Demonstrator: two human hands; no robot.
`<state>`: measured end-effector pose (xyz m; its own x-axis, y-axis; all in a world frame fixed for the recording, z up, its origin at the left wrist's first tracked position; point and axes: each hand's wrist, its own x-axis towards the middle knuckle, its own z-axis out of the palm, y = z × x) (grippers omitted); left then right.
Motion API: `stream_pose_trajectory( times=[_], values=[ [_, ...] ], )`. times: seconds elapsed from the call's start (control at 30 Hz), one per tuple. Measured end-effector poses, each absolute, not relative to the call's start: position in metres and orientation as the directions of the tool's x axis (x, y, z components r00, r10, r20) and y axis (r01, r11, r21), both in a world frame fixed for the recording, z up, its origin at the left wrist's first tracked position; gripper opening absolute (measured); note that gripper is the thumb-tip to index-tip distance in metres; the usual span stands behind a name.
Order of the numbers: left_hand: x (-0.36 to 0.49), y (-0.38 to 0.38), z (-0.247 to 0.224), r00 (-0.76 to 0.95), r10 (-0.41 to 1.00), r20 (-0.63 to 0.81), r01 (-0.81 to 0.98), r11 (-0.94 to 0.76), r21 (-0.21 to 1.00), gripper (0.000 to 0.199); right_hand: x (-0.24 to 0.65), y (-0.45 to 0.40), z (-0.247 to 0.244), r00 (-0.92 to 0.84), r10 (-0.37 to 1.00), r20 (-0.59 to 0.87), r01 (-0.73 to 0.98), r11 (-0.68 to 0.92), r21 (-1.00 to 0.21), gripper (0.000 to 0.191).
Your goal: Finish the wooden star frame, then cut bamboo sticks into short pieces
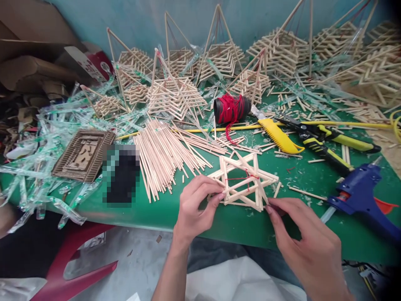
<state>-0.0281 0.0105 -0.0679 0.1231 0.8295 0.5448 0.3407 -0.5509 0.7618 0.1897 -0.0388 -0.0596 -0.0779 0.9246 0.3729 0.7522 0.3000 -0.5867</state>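
A star-shaped frame of thin wooden sticks (241, 194), with red thread strung across its middle, sits low over the green table in front of me. My left hand (198, 205) pinches the frame's left side between thumb and fingers. At its lower right, my right hand (300, 234) has thumb and forefinger closed on the end of a wooden stick (262, 193) that slants across the frame. Whether this stick is fixed to the frame, I cannot tell. Behind the frame, a bundle of loose sticks (164, 156) fans out on the table.
A blue glue gun (360, 196), pliers (313, 138), a yellow utility knife (278, 133) and a spool of red thread (232, 108) lie rightward. Finished-looking stick lanterns (175, 98) line the wall. Plastic wrappers (34, 154) and a cardboard piece (84, 154) cover the left.
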Motion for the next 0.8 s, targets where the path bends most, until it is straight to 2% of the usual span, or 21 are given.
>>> stream_pose_trajectory(
  times=[0.13,0.23,0.4,0.57,0.7,0.8],
  values=[
    [-0.029,0.010,-0.068,0.129,0.837,0.532,0.341,-0.542,0.768,0.015,0.188,-0.045,-0.043,0.075,0.925,0.371,0.760,0.188,-0.622,0.015],
    [-0.030,0.010,-0.068,0.136,0.839,0.527,0.342,-0.539,0.770,0.014,0.179,-0.043,-0.028,0.156,0.904,0.398,0.714,0.175,-0.678,0.014],
    [-0.030,0.008,-0.069,0.139,0.848,0.511,0.344,-0.526,0.778,0.013,0.158,-0.030,-0.015,0.142,0.904,0.403,0.701,0.196,-0.686,0.020],
    [-0.030,0.008,-0.070,0.137,0.841,0.523,0.344,-0.536,0.771,0.013,0.145,-0.016,-0.019,0.036,0.875,0.484,0.730,0.307,-0.611,0.025],
    [-0.030,0.007,-0.069,0.141,0.834,0.534,0.333,-0.548,0.767,0.014,0.142,-0.011,-0.022,0.086,0.858,0.506,0.767,0.267,-0.583,0.020],
    [-0.030,0.006,-0.068,0.144,0.829,0.540,0.318,-0.555,0.769,0.015,0.141,-0.009,-0.021,0.092,0.826,0.556,0.759,0.303,-0.576,0.023]
  ],
)
